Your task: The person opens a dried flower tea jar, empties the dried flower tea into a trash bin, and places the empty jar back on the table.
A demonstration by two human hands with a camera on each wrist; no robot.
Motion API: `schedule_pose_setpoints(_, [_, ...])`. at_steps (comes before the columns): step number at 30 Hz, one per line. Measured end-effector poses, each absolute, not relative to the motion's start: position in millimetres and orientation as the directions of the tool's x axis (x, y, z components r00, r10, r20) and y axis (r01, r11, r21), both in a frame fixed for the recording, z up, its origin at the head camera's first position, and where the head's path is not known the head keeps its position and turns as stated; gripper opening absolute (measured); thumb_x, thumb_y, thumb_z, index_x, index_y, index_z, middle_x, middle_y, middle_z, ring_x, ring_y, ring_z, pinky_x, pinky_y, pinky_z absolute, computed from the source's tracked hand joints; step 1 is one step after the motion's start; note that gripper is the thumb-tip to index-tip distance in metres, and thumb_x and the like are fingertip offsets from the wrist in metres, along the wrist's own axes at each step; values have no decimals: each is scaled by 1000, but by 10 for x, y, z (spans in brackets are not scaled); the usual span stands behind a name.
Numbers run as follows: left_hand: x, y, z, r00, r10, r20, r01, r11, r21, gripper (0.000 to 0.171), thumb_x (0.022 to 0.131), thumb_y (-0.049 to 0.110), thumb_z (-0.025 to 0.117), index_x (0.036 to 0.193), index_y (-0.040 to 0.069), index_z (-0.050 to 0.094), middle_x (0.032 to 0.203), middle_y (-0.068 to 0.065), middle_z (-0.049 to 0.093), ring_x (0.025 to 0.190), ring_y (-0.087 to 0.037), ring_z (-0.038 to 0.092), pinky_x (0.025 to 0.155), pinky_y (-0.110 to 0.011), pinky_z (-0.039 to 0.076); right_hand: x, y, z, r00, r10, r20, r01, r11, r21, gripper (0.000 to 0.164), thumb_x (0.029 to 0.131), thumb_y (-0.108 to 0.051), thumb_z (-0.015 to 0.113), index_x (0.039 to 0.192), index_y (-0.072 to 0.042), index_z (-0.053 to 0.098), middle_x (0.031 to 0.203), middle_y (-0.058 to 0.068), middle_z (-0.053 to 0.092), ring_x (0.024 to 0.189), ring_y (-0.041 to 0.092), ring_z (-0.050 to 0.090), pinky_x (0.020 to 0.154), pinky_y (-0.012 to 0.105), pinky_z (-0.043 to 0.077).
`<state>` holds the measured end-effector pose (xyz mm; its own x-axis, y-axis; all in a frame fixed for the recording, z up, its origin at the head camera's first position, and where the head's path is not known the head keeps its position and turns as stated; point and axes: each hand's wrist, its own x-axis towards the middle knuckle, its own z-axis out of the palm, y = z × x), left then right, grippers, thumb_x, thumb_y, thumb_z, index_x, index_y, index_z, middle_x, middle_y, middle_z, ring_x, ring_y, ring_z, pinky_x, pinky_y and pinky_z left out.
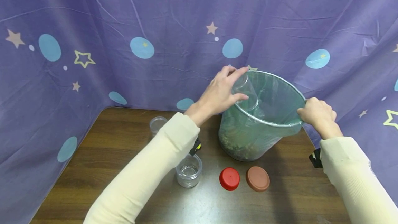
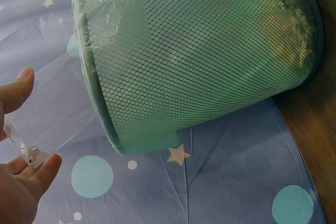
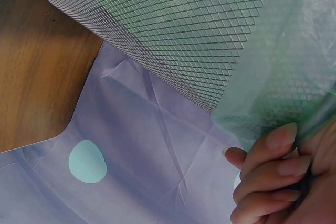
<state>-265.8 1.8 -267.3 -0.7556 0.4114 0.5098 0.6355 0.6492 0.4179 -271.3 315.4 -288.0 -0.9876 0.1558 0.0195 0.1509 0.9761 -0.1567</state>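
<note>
My left hand (image 1: pixel 221 91) grips a clear plastic jar (image 1: pixel 245 94) near its base and holds it tipped, mouth downward, over the rim of a mesh trash can (image 1: pixel 248 127). Small dark specks cling inside the jar's base in the left wrist view. A green plastic bag lines the can and folds over its rim; brownish-green scraps (image 2: pixel 291 32) show through the mesh low down. On the right side, my right hand (image 1: pixel 318 115) grips the can's rim with curled fingers (image 3: pixel 268 182) over the bag. The can leans on the table.
On the wooden table (image 1: pixel 124 141), an uncapped clear jar (image 1: pixel 189 172) stands in front of the can, with another clear jar (image 1: pixel 157 123) farther back, partly behind my left sleeve. A red lid (image 1: pixel 229 179) and a brown-orange lid (image 1: pixel 257 179) lie near the can. A purple curtain hangs behind.
</note>
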Motion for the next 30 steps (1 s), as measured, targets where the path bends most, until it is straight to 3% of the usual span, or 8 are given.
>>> schedule_pose_setpoints(8, [-2630, 128, -2672, -742, 491, 456, 656, 671, 346, 74, 87, 33, 75, 151, 24, 40, 145, -14, 43, 132, -34, 47, 102, -46, 49, -2721, 3176, -2892, -987, 161, 15, 157, 975, -156, 28, 80, -21, 47, 87, 3, 59, 104, 39, 58, 94, 59, 56, 58, 53, 43])
schedule_pose_setpoints(14, [-2606, 160, -2673, -724, 500, 475, 667, 684, 296, 72, 89, 30, 72, 152, 24, 38, 148, -15, 40, 131, -31, 47, 96, -44, 54, -2724, 3170, -2891, -988, 156, 17, 151, 976, -156, 26, 80, -21, 47, 84, 2, 58, 102, 38, 58, 93, 59, 57, 57, 52, 44])
schedule_pose_setpoints(30, [-2593, 168, -2651, -726, 502, 469, 665, 687, 294, 71, 90, 29, 72, 151, 23, 38, 148, -15, 39, 132, -31, 46, 97, -44, 54, -2722, 3162, -2885, -986, 165, 7, 162, 974, -156, 28, 82, -22, 48, 87, 3, 58, 104, 39, 58, 94, 60, 56, 59, 53, 44])
